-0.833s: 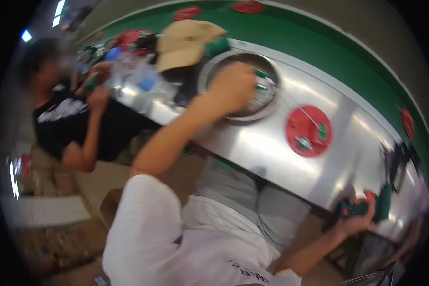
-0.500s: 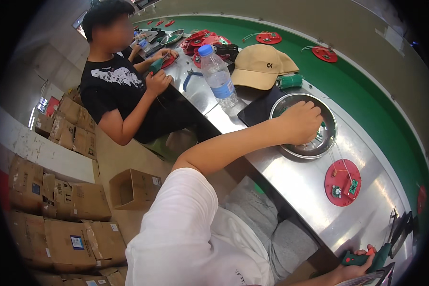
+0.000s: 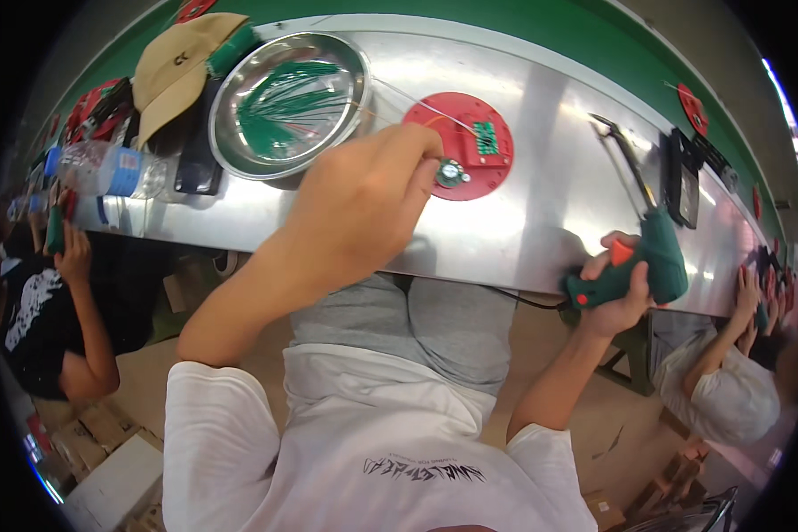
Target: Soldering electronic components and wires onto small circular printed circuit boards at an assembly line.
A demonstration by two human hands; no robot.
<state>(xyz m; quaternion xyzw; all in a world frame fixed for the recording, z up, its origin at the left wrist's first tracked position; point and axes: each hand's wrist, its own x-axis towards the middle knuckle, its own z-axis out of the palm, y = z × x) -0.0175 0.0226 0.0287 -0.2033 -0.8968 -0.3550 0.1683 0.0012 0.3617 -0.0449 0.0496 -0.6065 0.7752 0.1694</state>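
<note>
My left hand (image 3: 368, 195) is closed in a pinch beside the left edge of a red round plate (image 3: 496, 177); what its fingertips hold, if anything, is hidden. On that plate sit a small green circuit board (image 3: 486, 138) and a little round component (image 3: 450, 172), with thin wires running off to the left. In my right hand (image 3: 625, 293) is a green soldering gun (image 3: 661, 257) with an orange-red trigger, its long thin tip pointing up over the bench. A steel bowl (image 3: 226, 146) full of cut green wires (image 3: 279, 111) stands left of the plate.
A tan cap (image 3: 182, 75), a green wire spool (image 3: 232, 50), a dark flat slab (image 3: 197, 168) and a lying-looking water bottle (image 3: 111, 170) crowd the left. Black holders (image 3: 683, 177) stand at right. Co-workers sit on both sides of the metal bench (image 3: 541, 213).
The view has swung right. My left hand has moved from over the bowl to the red plate. The soldering gun, still in my right hand, now shows more fully.
</note>
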